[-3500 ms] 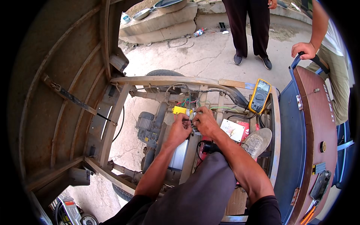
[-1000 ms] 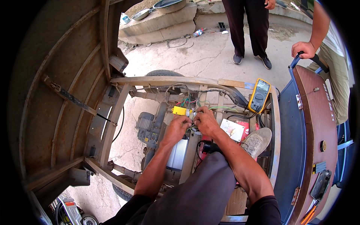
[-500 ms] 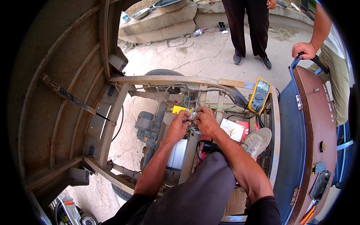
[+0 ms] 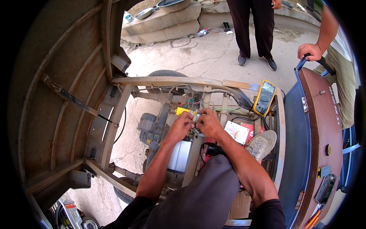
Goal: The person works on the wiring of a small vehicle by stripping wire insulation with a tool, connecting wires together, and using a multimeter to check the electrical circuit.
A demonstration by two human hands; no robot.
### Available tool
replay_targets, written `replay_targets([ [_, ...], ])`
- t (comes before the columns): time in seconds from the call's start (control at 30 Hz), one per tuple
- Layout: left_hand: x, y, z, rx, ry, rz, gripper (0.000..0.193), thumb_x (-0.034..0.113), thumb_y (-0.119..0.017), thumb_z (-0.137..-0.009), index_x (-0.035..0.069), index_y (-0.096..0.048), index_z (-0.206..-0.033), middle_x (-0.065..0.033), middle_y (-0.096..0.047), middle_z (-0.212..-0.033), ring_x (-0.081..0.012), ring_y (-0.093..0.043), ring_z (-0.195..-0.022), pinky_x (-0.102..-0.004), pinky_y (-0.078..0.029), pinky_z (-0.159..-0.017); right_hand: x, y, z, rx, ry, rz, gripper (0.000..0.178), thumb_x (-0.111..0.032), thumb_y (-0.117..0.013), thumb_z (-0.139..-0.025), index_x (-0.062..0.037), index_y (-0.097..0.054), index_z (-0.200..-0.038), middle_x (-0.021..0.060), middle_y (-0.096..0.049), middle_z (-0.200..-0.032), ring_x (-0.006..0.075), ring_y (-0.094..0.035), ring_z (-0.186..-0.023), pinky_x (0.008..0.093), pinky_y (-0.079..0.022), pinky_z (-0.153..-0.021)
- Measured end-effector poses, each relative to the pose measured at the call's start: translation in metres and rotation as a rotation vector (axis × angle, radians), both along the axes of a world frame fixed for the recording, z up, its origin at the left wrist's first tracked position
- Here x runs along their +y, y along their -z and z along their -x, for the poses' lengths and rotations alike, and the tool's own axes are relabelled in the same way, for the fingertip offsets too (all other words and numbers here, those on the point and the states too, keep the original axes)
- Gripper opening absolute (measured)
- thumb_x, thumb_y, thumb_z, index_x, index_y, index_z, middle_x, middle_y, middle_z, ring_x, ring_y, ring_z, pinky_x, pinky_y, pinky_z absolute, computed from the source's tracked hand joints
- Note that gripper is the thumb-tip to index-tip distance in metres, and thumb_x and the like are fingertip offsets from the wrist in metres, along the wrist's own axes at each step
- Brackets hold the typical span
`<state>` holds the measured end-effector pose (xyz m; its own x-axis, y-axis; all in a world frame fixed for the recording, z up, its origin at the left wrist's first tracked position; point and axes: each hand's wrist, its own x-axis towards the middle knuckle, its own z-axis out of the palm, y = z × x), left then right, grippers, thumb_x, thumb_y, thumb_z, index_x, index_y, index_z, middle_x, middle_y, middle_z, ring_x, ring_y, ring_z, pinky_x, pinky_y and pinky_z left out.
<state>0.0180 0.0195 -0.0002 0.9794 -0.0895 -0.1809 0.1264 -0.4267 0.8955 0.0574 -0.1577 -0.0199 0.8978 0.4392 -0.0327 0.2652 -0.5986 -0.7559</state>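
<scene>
Over the open metal frame of the vehicle, my left hand (image 4: 180, 128) and my right hand (image 4: 209, 125) meet with fingertips almost touching. Both are closed in a pinch on thin wires (image 4: 197, 132), whose ends are mostly hidden by the fingers. Just beyond my left hand lies a yellow box (image 4: 183, 111), with green and red wires (image 4: 189, 103) bunched behind it. Nearer to me, below my left hand, sits a silver finned controller box (image 4: 180, 156). A white square plate (image 4: 236, 132) rests right of my right hand.
A yellow multimeter (image 4: 264, 97) leans at the frame's far right corner. My shoe (image 4: 261, 145) stands inside the frame. An electric motor (image 4: 148, 128) is at left, beside the raised rusty bed (image 4: 61, 114). At right, a person's hand (image 4: 310, 51) grips the brown seat panel (image 4: 324, 110).
My fingers have shifted very slightly over the wires, both hands staying in the same place. The whole view has moved a little; nothing else visibly differs.
</scene>
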Motion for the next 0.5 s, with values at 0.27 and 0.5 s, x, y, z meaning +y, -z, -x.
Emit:
replay_targets([
  [0.27,0.014,0.015,0.004,0.062,-0.123,0.257,0.025,-0.003,-0.059,-0.091,0.003,-0.05,-0.113,-0.0049,-0.064,-0.09,-0.0122,-0.061,-0.088,-0.0261,-0.048,-0.079,0.006,0.0,0.001,0.028,0.029,-0.01,0.013,-0.017,-0.066,-0.078,-0.0108,-0.075,-0.085,0.0037,-0.053,-0.13,0.0325,-0.044,-0.126,0.049,-0.044,-0.1],
  [0.5,0.005,0.006,0.016,-0.051,-0.216,0.235,0.021,0.0,-0.065,-0.089,0.003,-0.055,-0.107,-0.0021,-0.064,-0.089,-0.008,-0.057,-0.08,-0.0255,-0.047,-0.074,0.003,0.002,0.0,0.033,0.045,-0.022,0.013,-0.016,-0.065,-0.079,-0.0093,-0.074,-0.085,0.0041,-0.054,-0.129,0.0334,-0.045,-0.123,0.047,-0.044,-0.1],
])
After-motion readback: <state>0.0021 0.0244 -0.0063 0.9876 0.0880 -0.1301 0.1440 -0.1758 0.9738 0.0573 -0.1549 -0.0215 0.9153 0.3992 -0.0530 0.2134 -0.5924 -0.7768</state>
